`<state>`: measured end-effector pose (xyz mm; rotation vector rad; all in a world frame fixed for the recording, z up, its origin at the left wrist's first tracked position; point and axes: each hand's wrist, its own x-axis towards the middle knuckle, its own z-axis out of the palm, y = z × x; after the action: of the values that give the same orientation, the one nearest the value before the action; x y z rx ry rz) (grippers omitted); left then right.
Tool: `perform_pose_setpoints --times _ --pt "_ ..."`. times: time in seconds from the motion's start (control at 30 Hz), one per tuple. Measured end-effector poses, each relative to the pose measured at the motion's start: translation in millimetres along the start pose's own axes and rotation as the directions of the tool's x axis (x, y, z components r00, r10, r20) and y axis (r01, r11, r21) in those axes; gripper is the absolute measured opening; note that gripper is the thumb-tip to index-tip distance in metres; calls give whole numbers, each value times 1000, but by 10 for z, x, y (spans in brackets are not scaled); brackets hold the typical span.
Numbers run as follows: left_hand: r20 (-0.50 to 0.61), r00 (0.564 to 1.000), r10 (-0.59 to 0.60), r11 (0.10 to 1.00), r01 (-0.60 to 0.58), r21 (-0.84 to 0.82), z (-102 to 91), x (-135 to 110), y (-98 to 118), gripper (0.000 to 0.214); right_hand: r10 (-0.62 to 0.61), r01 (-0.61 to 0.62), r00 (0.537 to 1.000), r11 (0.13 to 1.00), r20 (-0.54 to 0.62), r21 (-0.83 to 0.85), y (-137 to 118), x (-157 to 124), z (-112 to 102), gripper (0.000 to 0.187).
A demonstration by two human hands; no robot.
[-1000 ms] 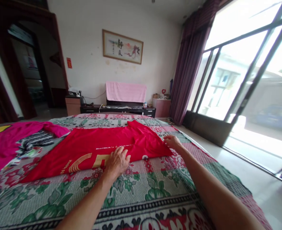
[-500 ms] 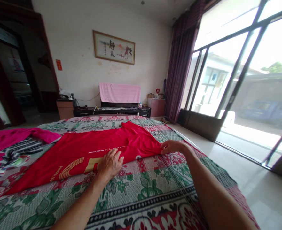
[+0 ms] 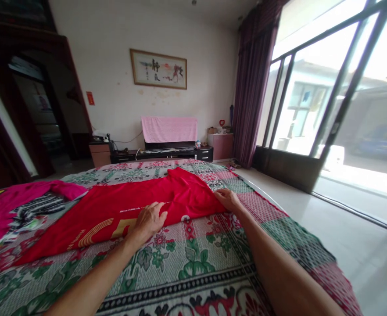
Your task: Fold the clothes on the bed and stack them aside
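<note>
A red T-shirt (image 3: 111,202) with gold and white print lies folded lengthwise on the patterned bedspread (image 3: 167,285). Flat on its middle, near the printed near edge, rests my left hand (image 3: 149,219), open with the fingers stretched out. My right hand (image 3: 227,199) lies over the shirt's right end, by the sleeve. Its fingertips touch the red cloth and bend slightly; it looks open, laid on the fabric. Some wrinkles run through the cloth between the two hands.
To the left lie a bright pink garment (image 3: 25,195) and a black-and-white striped cloth (image 3: 38,208). Beyond the bed stands a low black cabinet (image 3: 180,154) with a pink towel (image 3: 169,128) above it. The bed's edge drops to a tiled floor (image 3: 351,228) at right.
My right hand has moved from the shirt's right tip a little up and left onto the cloth. My left hand stays on the shirt. The view has turned slightly left.
</note>
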<state>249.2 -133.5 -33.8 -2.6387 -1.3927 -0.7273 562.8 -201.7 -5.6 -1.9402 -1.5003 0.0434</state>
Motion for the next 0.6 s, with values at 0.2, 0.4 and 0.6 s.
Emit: perform_pose_setpoints --times 0.2,0.4,0.6 --pt "45 996 -83 996 82 22 96 608 212 39 -124 123 992 987 0 107 41 64 197 25" --pt "57 986 -153 988 153 10 385 956 279 37 30 -30 1000 999 1 33 20 37 120 34" --pt "77 969 -234 968 240 -74 442 1036 238 32 62 -62 998 998 -6 -31 -45 25 154 40"
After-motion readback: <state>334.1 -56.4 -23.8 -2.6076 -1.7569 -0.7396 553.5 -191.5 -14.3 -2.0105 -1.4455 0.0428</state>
